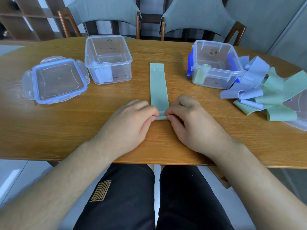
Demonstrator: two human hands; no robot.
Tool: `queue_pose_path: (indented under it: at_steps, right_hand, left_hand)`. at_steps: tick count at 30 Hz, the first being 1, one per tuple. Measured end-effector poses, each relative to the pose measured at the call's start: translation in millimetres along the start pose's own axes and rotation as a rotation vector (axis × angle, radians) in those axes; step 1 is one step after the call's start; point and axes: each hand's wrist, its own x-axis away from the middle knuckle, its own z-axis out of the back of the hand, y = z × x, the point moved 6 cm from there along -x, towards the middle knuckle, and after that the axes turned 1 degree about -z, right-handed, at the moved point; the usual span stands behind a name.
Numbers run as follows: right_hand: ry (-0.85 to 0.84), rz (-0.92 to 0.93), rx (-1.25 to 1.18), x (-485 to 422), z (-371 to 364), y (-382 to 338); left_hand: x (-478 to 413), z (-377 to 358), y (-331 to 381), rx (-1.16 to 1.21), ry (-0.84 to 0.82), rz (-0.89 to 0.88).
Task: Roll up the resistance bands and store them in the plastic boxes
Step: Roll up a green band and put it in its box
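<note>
Green band (158, 87) is lying flat mid-table; my left hand (132, 120) and right hand (191, 120) are pinching its near end, starting the roll. Three rolls boxed; pile (265, 90) waiting at two o'clock.

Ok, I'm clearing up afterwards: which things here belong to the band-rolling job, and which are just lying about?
Job: green band pinched by left hand and right hand; left box; right box; lid; band pile.
Lying about: chairs; shelf.
</note>
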Motion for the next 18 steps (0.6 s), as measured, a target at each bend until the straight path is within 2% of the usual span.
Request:
queue_pose_path:
  at_steps: [12,18]
  right_hand:
    - [0.02,-0.018,0.006,-2.2,-0.2,2.7]
    - [-0.023,-0.01,-0.056,-11.0,3.6,6.7]
  left_hand:
    - [-5.4,-5.6,-7.5,-0.037,-0.007,0.022]
    - [-9.6,-1.8,-6.5,-0.072,-0.016,0.003]
